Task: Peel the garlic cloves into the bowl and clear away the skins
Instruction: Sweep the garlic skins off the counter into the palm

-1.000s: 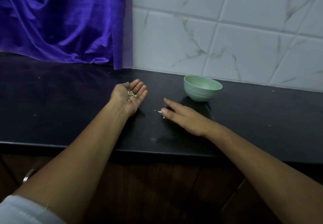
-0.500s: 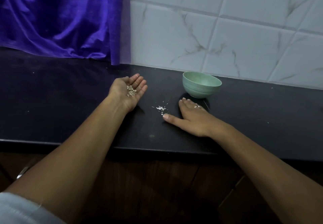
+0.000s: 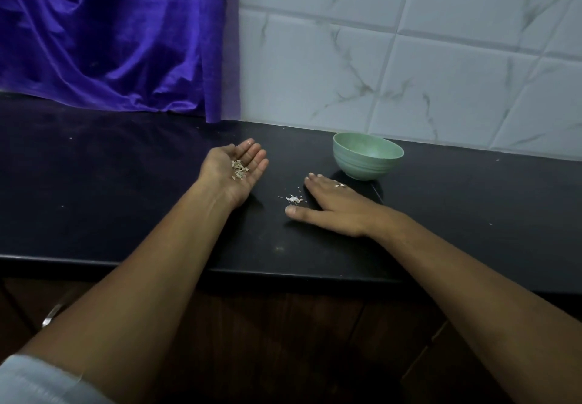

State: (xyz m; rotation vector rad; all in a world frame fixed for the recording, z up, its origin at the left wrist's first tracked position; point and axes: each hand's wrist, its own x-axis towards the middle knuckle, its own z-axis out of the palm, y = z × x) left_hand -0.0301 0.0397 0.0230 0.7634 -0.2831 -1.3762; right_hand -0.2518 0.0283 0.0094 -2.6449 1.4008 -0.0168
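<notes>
Cupping a small heap of garlic skins [image 3: 240, 169] in my L hand [image 3: 236, 167]: palm up, fingers loose and not closed round it, pointing to approx 1 o'clock w/ the forearm on the same line. Can't tell if the hand's back touches the black counter [image 3: 126, 198]. R hand [image 3: 333, 205] lies palm down, flat on the counter, fingers straight and together, aimed at approx 11 o'clock, thumb out toward 9; it grasps nothing. A loose scatter of skin bits [image 3: 294, 198] sits on the counter btwn the two hands, in the crook btwn R thumb and index finger, its long axis roughly 9-to-3. One flake [image 3: 340, 185] clings to the back of the R hand. Green bowl [image 3: 368, 156] stands upright, mouth up, at 1 o'clock from the R hand, near but apart; contents not visible. R hand's fingers lie btwn the scatter and the bowl. Purple curtain [image 3: 110, 35] hangs at 10 o'clock, white marbled tiles [image 3: 409, 57] at 12 to 2. Dark cabinet front [image 3: 283, 340] at 6, w/ a metal handle [image 3: 52, 314] at 8.
</notes>
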